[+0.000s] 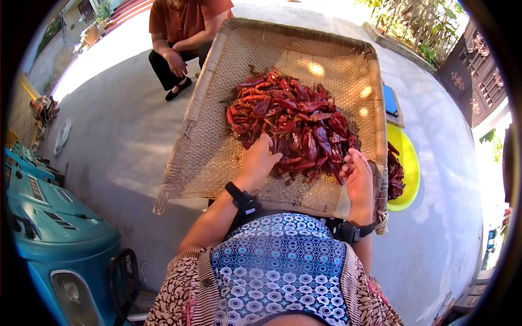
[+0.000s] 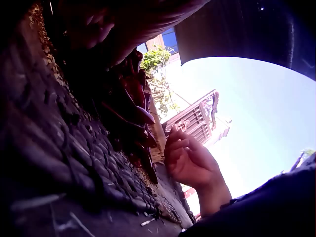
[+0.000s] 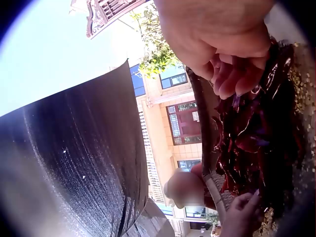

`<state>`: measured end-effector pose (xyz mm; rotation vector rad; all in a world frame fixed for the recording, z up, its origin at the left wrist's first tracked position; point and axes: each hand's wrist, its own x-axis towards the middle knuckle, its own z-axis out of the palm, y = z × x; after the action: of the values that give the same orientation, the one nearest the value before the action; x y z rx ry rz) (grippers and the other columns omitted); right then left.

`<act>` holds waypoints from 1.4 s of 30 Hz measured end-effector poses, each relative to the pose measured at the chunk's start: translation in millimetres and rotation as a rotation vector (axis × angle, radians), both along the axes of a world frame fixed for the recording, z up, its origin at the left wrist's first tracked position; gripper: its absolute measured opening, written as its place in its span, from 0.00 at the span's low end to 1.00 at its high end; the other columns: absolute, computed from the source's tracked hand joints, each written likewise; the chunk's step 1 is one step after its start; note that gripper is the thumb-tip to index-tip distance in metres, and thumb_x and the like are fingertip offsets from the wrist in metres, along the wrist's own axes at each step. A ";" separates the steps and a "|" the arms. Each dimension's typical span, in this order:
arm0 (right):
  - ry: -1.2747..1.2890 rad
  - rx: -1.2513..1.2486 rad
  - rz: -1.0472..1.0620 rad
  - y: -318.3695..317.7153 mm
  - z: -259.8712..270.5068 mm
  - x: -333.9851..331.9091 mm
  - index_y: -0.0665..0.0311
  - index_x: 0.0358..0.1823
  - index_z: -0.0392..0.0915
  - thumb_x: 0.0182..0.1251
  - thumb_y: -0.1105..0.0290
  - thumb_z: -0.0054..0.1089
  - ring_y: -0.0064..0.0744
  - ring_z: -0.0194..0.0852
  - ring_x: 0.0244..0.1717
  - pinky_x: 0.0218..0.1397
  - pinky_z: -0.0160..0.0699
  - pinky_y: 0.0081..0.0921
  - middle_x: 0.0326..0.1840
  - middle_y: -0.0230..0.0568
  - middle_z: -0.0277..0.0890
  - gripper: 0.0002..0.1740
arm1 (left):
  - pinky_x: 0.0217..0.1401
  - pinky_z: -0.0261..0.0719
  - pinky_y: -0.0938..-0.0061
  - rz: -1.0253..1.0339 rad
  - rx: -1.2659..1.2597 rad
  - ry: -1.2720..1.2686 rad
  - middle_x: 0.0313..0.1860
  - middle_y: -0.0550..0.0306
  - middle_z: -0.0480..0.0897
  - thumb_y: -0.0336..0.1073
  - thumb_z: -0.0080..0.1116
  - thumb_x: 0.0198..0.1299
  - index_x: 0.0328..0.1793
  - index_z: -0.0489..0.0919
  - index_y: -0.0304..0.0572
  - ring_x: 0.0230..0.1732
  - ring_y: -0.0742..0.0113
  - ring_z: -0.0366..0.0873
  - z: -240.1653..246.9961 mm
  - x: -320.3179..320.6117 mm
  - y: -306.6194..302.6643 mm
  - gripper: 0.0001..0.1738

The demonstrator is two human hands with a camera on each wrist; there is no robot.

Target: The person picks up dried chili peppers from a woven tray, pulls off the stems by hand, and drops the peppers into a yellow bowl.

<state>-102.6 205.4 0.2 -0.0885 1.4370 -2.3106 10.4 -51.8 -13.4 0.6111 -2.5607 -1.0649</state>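
A heap of dried red chili peppers [image 1: 304, 125] lies on a large woven tray [image 1: 201, 130]. My left hand [image 1: 256, 162] is at the heap's near left edge, thumb apart from the index finger and fingertips right at the peppers. Its other fingers are mostly hidden in the head view; the left wrist view shows them dark. Over the near right edge of the heap is my right hand [image 1: 359, 176], palm turned inward. Its fingers [image 3: 232, 81] are loosely bent close above the peppers in the right wrist view, with no pepper visible between them.
Loose pale seeds [image 3: 303, 89] are scattered around the heap. A yellow basin [image 1: 405, 179] with more chilies stands right of the tray, near a blue flat object [image 1: 390, 100]. Another person [image 1: 187, 32] sits beyond the tray. A teal vehicle [image 1: 65, 233] stands at left.
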 end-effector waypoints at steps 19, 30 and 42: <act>0.382 0.419 0.508 -61.7 15.3 20.8 0.62 0.50 0.78 0.71 0.67 0.60 0.12 0.72 0.32 0.35 0.72 0.14 0.35 0.25 0.77 0.10 | 0.33 0.73 0.77 -0.399 0.538 0.069 0.44 0.60 0.81 0.33 0.66 0.58 0.63 0.73 0.41 0.32 0.78 0.73 52.4 17.6 0.5 0.26; 0.153 0.245 0.099 -5.2 10.8 6.2 0.60 0.50 0.78 0.73 0.66 0.58 0.18 0.77 0.30 0.36 0.78 0.18 0.33 0.27 0.78 0.10 | 0.33 0.72 0.83 -0.299 0.707 -0.071 0.43 0.63 0.79 0.40 0.61 0.67 0.63 0.72 0.41 0.38 0.79 0.74 31.8 8.0 -10.6 0.22; 0.069 0.085 0.156 14.2 12.6 1.6 0.61 0.55 0.74 0.75 0.56 0.52 0.21 0.77 0.30 0.31 0.77 0.20 0.42 0.33 0.81 0.18 | 0.31 0.77 0.80 -0.290 0.777 0.117 0.41 0.61 0.80 0.36 0.60 0.67 0.52 0.72 0.41 0.37 0.77 0.76 27.6 3.5 5.3 0.12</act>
<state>-101.0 219.6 12.8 -0.2483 1.5034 -2.1377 14.0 -46.5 14.2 0.3171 -2.1121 -2.1500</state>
